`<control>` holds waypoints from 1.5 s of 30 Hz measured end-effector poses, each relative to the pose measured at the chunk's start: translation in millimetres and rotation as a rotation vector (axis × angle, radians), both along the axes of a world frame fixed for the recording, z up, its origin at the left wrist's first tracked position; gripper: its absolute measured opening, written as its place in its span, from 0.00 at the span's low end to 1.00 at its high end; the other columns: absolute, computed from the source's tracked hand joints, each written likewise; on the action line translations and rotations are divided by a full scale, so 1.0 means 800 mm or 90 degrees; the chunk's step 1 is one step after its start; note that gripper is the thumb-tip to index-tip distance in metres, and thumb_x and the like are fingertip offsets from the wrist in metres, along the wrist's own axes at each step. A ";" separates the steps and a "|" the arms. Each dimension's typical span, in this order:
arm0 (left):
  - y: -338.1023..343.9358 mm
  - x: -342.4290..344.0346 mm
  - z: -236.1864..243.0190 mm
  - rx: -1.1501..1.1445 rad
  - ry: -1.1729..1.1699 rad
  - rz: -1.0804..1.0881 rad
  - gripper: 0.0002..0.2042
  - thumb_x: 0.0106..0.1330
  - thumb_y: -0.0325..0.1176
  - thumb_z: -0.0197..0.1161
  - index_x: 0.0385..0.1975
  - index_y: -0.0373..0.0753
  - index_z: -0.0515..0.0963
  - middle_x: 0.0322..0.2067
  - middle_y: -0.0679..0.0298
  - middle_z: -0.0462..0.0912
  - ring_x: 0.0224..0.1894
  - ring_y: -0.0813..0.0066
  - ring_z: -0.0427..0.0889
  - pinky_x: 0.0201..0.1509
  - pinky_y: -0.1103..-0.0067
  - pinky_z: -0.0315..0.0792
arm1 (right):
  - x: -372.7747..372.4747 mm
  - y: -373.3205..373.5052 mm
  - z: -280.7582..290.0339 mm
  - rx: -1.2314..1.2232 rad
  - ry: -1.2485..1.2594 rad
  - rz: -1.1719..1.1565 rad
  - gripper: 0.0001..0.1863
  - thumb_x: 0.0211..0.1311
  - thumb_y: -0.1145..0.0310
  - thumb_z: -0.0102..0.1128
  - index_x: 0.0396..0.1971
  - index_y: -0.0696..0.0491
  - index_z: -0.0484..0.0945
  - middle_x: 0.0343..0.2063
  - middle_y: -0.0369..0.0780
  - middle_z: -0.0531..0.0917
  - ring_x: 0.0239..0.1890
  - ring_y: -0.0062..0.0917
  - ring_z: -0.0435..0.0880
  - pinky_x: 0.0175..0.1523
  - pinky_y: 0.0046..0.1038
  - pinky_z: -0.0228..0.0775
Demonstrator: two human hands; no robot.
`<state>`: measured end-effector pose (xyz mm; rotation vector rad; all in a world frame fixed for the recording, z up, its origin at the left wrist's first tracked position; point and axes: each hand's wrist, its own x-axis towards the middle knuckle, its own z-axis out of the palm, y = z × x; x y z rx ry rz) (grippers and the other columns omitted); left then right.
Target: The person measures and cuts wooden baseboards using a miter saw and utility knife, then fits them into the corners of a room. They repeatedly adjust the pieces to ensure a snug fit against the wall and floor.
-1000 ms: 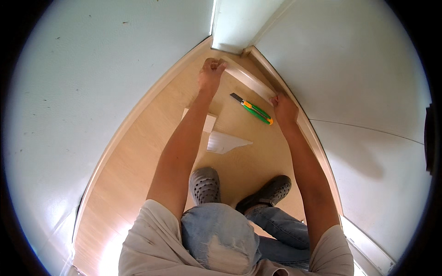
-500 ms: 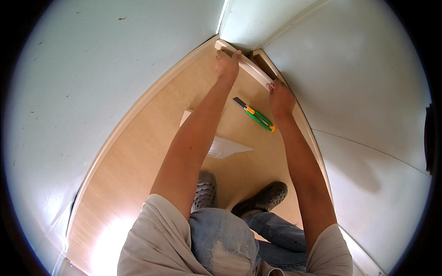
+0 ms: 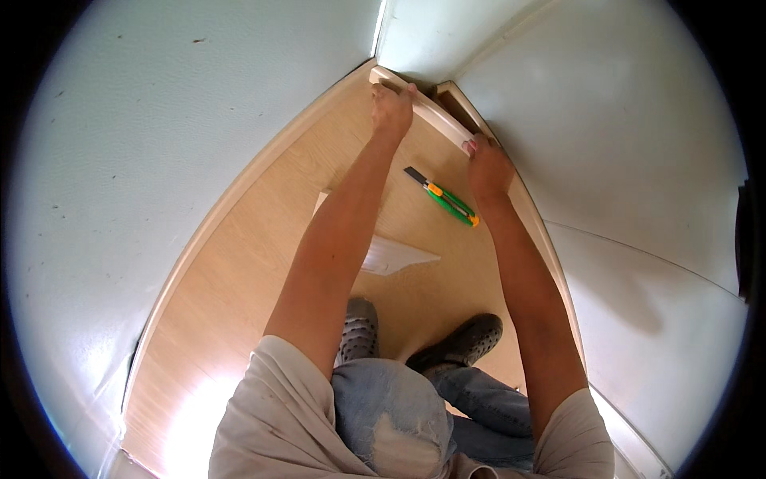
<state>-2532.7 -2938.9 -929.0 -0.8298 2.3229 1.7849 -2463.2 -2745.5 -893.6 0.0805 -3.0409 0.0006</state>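
Note:
A short pale wood-look trim strip [image 3: 437, 116] stands at the far corner, with its left end near the wall. My left hand [image 3: 392, 109] grips it near that end, thumb over the top edge. Toward the other end, my right hand [image 3: 489, 165] is closed on the same strip, its fingers partly hidden. Behind the strip a dark gap shows, beside the end of a box-like trim piece [image 3: 456, 100] along the right wall. On the floor between my forearms lies a green and yellow utility knife [image 3: 447, 199] with its dark blade out.
A torn whitish sheet piece [image 3: 395, 257] lies on the wood-look floor [image 3: 263, 247], partly behind my left forearm. Pale skirting [image 3: 209, 227] follows the left wall [image 3: 152, 152]. The right wall [image 3: 614, 160] closes in on the other side. My shoes [image 3: 463, 343] rest on the floor below.
Both hands keep their hold on the strip, which looks almost unmoved. The whole view has shifted slightly.

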 end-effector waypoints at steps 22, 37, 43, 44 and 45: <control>-0.014 -0.011 -0.035 0.102 -0.013 0.008 0.42 0.55 0.52 0.66 0.58 0.24 0.58 0.55 0.38 0.72 0.58 0.45 0.74 0.62 0.63 0.67 | -0.007 -0.003 0.005 -0.046 -0.090 -0.043 0.12 0.61 0.56 0.61 0.36 0.48 0.80 0.32 0.41 0.85 0.36 0.41 0.84 0.39 0.41 0.75; -0.008 -0.015 -0.031 0.174 0.077 0.050 0.21 0.63 0.39 0.67 0.40 0.26 0.68 0.34 0.53 0.80 0.31 0.70 0.83 0.34 0.77 0.83 | -0.007 -0.006 -0.003 -0.009 -0.044 -0.020 0.12 0.67 0.57 0.53 0.34 0.49 0.78 0.32 0.41 0.84 0.36 0.37 0.85 0.37 0.40 0.76; -0.011 -0.013 -0.025 0.174 0.068 0.034 0.22 0.64 0.38 0.65 0.45 0.25 0.65 0.37 0.52 0.79 0.30 0.70 0.83 0.33 0.77 0.84 | -0.009 -0.005 -0.009 -0.023 -0.041 -0.019 0.11 0.65 0.58 0.55 0.34 0.50 0.78 0.32 0.40 0.83 0.37 0.36 0.84 0.37 0.41 0.77; -0.011 -0.012 -0.021 0.196 0.066 0.036 0.23 0.65 0.38 0.65 0.46 0.25 0.65 0.37 0.52 0.79 0.30 0.70 0.83 0.33 0.77 0.84 | -0.008 -0.005 -0.010 -0.017 -0.025 -0.019 0.11 0.65 0.58 0.55 0.34 0.50 0.78 0.32 0.40 0.83 0.37 0.36 0.84 0.37 0.41 0.77; -0.011 -0.012 -0.016 0.193 0.059 0.032 0.23 0.65 0.38 0.65 0.45 0.25 0.64 0.37 0.52 0.79 0.30 0.70 0.83 0.33 0.77 0.84 | -0.007 -0.006 -0.012 -0.011 -0.010 -0.020 0.11 0.65 0.58 0.55 0.34 0.50 0.78 0.32 0.40 0.83 0.37 0.36 0.84 0.37 0.41 0.77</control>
